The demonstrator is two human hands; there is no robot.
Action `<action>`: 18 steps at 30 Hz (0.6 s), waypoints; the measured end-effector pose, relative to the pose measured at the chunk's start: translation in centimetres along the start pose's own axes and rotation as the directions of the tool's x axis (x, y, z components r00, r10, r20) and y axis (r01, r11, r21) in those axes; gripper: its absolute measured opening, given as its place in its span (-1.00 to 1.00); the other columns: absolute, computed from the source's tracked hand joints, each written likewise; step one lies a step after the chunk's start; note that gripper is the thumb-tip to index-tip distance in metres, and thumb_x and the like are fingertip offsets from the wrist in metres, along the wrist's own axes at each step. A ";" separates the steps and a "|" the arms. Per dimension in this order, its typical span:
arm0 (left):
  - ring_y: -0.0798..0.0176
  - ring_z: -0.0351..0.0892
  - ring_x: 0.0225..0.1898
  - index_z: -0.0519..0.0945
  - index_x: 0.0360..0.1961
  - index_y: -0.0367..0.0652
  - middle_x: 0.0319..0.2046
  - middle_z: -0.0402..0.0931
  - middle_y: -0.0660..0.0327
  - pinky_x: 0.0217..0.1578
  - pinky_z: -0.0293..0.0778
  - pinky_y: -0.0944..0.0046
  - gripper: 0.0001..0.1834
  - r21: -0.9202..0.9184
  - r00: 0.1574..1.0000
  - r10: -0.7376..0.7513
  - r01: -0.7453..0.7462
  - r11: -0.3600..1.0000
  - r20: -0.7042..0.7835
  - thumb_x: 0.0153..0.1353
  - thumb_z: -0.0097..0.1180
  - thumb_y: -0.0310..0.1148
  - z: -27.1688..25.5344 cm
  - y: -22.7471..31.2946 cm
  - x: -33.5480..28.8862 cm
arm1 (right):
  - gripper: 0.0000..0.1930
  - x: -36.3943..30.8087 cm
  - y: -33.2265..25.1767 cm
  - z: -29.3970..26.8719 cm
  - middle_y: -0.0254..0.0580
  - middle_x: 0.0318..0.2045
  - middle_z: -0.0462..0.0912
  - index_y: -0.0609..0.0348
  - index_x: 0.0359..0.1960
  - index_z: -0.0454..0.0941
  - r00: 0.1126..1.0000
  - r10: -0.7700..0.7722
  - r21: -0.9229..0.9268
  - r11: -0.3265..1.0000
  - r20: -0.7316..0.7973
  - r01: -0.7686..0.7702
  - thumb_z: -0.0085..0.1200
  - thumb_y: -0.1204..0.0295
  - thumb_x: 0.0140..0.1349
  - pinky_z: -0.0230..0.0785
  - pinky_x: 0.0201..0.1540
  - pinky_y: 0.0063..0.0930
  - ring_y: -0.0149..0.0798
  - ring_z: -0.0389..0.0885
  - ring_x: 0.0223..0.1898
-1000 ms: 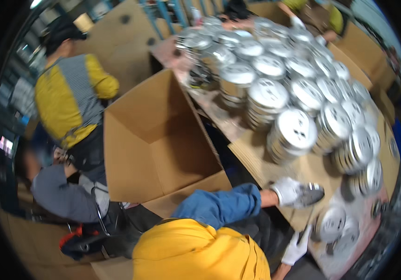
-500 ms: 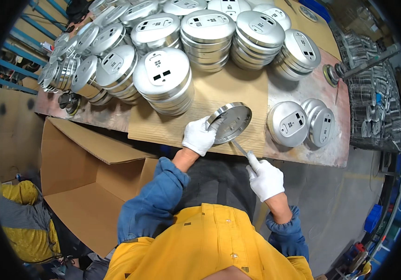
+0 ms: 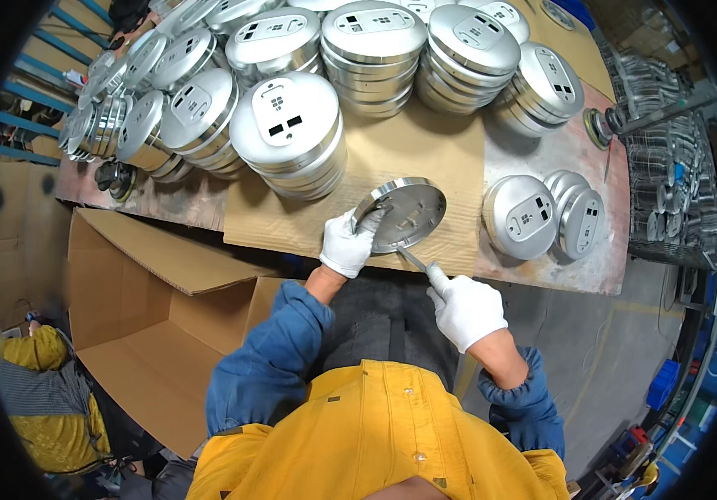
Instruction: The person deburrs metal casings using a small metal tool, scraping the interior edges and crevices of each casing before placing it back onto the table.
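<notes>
In my gloved left hand (image 3: 346,245) is a round metal cover (image 3: 417,218), held tilted by its left rim with the hollow inner side facing up. Its interior shows small raised parts and cut-outs. My gloved right hand (image 3: 471,314) is closed round a thin, flat metal file (image 3: 412,259), forefinger stretched along it. The file's far end meets the cover's near rim. Brown cardboard (image 3: 450,237) lies beneath the cover on the table. Right of it are several finished-looking silver round covers (image 3: 520,218), smooth side up, with small dark square openings.
Stacks of silver covers (image 3: 285,121) fill the table's far and left parts. An open cardboard box (image 3: 137,308) stands below the table's left edge. A sanding tool (image 3: 117,178) lies at left, and a wire crate (image 3: 667,183) of metal parts stands at right. Another person's yellow sleeve (image 3: 37,346) shows at lower left.
My right hand has moved up and left, bringing the file further along the cover's near rim. The cover has shifted slightly left and turned flatter. The whole view has also shifted a little.
</notes>
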State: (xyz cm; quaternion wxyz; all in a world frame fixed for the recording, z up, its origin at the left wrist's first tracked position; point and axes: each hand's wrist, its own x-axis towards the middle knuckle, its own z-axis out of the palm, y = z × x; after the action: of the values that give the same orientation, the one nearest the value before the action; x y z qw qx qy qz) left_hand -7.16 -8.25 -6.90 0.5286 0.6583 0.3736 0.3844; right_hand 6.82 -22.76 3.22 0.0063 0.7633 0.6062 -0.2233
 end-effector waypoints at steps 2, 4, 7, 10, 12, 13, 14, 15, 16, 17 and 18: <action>0.45 0.54 -0.46 0.62 -0.21 -0.33 -0.46 0.65 0.09 -0.41 0.44 0.36 -0.72 0.039 0.999 0.004 -0.003 0.999 -0.035 0.23 0.17 -0.28 -0.1 0.0 -0.2 | -0.66 0.2 -0.2 -0.2 0.00 -0.53 0.60 0.08 0.00 0.49 1.000 0.008 -0.017 1.000 0.009 -0.007 -0.02 0.29 0.20 0.44 -0.44 -0.16 0.02 0.60 -0.50; 0.42 0.55 -0.47 0.62 -0.22 -0.32 -0.47 0.64 0.08 -0.42 0.44 0.35 -0.73 0.048 0.999 0.012 -0.010 0.999 -0.034 0.23 0.18 -0.29 -0.1 0.3 -0.2 | -0.65 0.5 -0.4 -0.4 0.00 -0.52 0.60 0.09 0.01 0.48 1.000 0.007 -0.021 1.000 0.022 -0.006 -0.03 0.30 0.20 0.44 -0.43 -0.16 0.02 0.61 -0.50; 0.34 0.57 -0.51 0.62 -0.25 -0.31 -0.48 0.63 0.06 -0.43 0.44 0.34 -0.75 0.064 0.999 0.029 -0.027 0.998 -0.024 0.21 0.19 -0.30 -0.1 0.5 -0.4 | -0.65 0.8 -0.6 -0.6 0.01 -0.52 0.61 0.12 0.01 0.49 1.000 -0.008 -0.033 0.999 0.028 0.009 -0.03 0.31 0.20 0.44 -0.42 -0.18 0.02 0.61 -0.49; 0.19 0.58 -0.55 0.63 -0.29 -0.29 -0.51 0.60 0.05 -0.46 0.44 0.31 -0.77 0.054 0.997 0.070 -0.068 0.996 -0.037 0.19 0.20 -0.31 0.1 0.4 -0.6 | -0.66 1.1 -0.5 -0.8 0.02 -0.52 0.61 0.17 -0.02 0.50 0.998 -0.050 -0.037 0.998 0.033 0.051 -0.05 0.34 0.18 0.44 -0.40 -0.18 0.02 0.61 -0.47; 0.17 0.58 -0.55 0.62 -0.31 -0.29 -0.52 0.60 0.06 -0.48 0.44 0.29 -0.78 0.088 0.999 0.038 -0.038 0.995 -0.004 0.18 0.22 -0.32 0.1 0.6 -0.8 | -0.67 1.5 -0.6 -1.1 0.03 -0.52 0.61 0.20 -0.04 0.51 0.996 -0.078 -0.032 0.996 0.043 0.080 -0.06 0.37 0.17 0.44 -0.40 -0.17 0.03 0.62 -0.47; 0.17 0.58 -0.55 0.62 -0.31 -0.29 -0.52 0.60 0.06 -0.48 0.44 0.29 -0.78 0.086 0.999 0.035 -0.034 0.996 -0.005 0.18 0.22 -0.32 0.1 0.7 -0.9 | -0.67 1.9 -0.6 -1.4 0.04 -0.53 0.61 0.22 -0.06 0.52 0.993 -0.089 -0.048 0.995 0.081 0.093 -0.08 0.40 0.15 0.44 -0.39 -0.16 0.03 0.61 -0.46; 0.16 0.57 -0.57 0.62 -0.32 -0.30 -0.54 0.59 0.06 -0.49 0.44 0.29 -0.78 0.122 0.998 0.059 -0.057 0.991 -0.012 0.17 0.22 -0.32 0.2 0.8 -0.9 | -0.67 2.2 -0.7 -1.9 0.05 -0.53 0.61 0.25 -0.07 0.52 0.988 -0.098 -0.063 0.992 0.119 0.106 -0.10 0.43 0.13 0.44 -0.39 -0.15 0.04 0.61 -0.46; 0.15 0.57 -0.58 0.62 -0.33 -0.31 -0.56 0.58 0.05 -0.50 0.44 0.29 -0.78 0.157 0.996 0.084 -0.080 0.984 -0.018 0.17 0.23 -0.32 0.3 0.8 -0.9 | -0.67 2.5 -1.0 -2.4 0.05 -0.53 0.61 0.25 -0.07 0.52 0.988 -0.096 -0.065 0.992 0.123 0.105 -0.10 0.43 0.13 0.44 -0.39 -0.15 0.04 0.61 -0.46; 0.15 0.57 -0.58 0.62 -0.33 -0.31 -0.56 0.58 0.05 -0.50 0.44 0.29 -0.78 0.158 0.997 0.080 -0.075 0.985 -0.023 0.17 0.23 -0.32 0.5 0.5 -1.0 | -0.66 3.0 -1.5 -3.0 0.07 -0.54 0.62 0.26 -0.08 0.52 0.980 -0.083 -0.090 0.991 0.178 0.100 -0.11 0.45 0.12 0.45 -0.39 -0.15 0.05 0.61 -0.46; 0.15 0.55 -0.60 0.62 -0.33 -0.31 -0.57 0.57 0.05 -0.52 0.42 0.29 -0.77 0.092 0.997 0.057 -0.051 0.994 -0.060 0.16 0.24 -0.32 0.7 -0.1 -1.2 | -0.66 3.2 -1.8 -3.3 0.08 -0.54 0.62 0.27 -0.08 0.52 0.970 -0.067 -0.115 0.989 0.233 0.096 -0.12 0.46 0.11 0.45 -0.38 -0.15 0.05 0.61 -0.46; 0.14 0.54 -0.63 0.62 -0.34 -0.31 -0.59 0.56 0.04 -0.55 0.41 0.29 -0.77 0.025 0.995 0.032 -0.029 0.999 -0.095 0.15 0.25 -0.32 0.8 -0.5 -1.4 | -0.66 3.2 -1.8 -3.2 0.08 -0.54 0.62 0.27 -0.08 0.52 0.969 -0.070 -0.117 0.988 0.238 0.100 -0.12 0.46 0.11 0.45 -0.38 -0.15 0.05 0.61 -0.46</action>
State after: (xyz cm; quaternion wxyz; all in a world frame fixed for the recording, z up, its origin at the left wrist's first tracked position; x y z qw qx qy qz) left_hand -7.07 -9.73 -7.62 0.4965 0.6509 0.3927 0.4190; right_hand 6.70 -18.46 5.47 0.1167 0.7032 0.6464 -0.2721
